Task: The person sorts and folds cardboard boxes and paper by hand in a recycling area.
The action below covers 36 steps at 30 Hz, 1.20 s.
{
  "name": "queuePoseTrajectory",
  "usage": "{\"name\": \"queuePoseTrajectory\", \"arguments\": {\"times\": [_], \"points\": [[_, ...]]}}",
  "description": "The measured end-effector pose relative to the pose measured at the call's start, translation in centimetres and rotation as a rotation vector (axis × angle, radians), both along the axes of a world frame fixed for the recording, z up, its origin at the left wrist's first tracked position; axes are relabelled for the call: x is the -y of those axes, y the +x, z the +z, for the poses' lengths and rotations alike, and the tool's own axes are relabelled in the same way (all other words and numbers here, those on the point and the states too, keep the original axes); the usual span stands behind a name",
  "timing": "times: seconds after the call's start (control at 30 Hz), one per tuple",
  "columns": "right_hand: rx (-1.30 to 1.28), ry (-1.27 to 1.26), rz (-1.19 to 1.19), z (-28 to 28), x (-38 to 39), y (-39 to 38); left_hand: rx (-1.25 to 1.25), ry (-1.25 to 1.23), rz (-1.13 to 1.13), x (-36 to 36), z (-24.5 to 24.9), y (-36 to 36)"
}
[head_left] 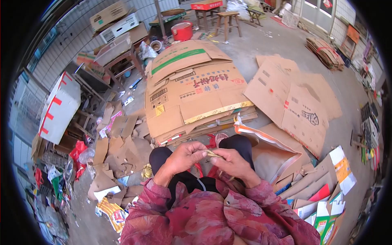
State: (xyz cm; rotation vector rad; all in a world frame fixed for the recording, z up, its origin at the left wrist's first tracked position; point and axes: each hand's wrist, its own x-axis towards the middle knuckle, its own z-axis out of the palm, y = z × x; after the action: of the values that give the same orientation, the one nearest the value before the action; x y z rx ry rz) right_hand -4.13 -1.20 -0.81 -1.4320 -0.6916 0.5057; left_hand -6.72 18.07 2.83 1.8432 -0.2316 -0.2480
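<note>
The left hand (185,157) and right hand (237,164) pinch a twisted yellowish cord (211,153) between them, just below the frame's centre. Flattened cardboard boxes (200,96) lie stacked at upper centre.

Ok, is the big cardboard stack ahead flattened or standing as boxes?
Flattened: the cardboard stack lies low, printed panels spread, sheet edges layered along its near side.

Left grip (183,158): pinching, thumb against fingers
Right grip (236,164): just beside the left, also pinching
Wrists (164,176): angled inward, below the grips
Knees (241,143): bent, flanking both
</note>
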Motion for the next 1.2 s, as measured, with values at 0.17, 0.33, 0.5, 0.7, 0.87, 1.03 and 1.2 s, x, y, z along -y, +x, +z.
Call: {"name": "queuePoseTrajectory", "arguments": {"times": [0.17,0.33,0.5,0.7,0.87,1.03,1.2], "points": [[-0.369,0.117,0.031,0.5,2.4,1.4,-0.227,-0.224,0.065,-1.5,1.2,-0.5],[-0.592,0.485,-0.030,1.2,1.5,1.6,-0.185,-0.366,0.299,-0.3,-2.4,-0.3],[0.591,0.045,-0.443,-0.9,-2.2,1.4,-0.275,-0.601,0.502,3.8,-5.1,-0.1],[0.648,-0.265,-0.436,-1.1,-2.3,0.0,-0.562,-1.115,0.380,3.5,-5.2,-0.9],[0.597,-0.381,-0.246,-1.7,-2.1,-0.1,-0.571,-0.942,0.420,3.1,-6.2,-0.9],[0.601,-0.222,-0.308,-1.8,-1.7,0.1,-0.541,-0.928,0.447,2.9,-6.3,-0.8],[0.301,-0.060,-0.383,-3.1,-1.1,-0.2,-0.453,-1.048,0.515,2.3,-7.0,-0.2]]}}
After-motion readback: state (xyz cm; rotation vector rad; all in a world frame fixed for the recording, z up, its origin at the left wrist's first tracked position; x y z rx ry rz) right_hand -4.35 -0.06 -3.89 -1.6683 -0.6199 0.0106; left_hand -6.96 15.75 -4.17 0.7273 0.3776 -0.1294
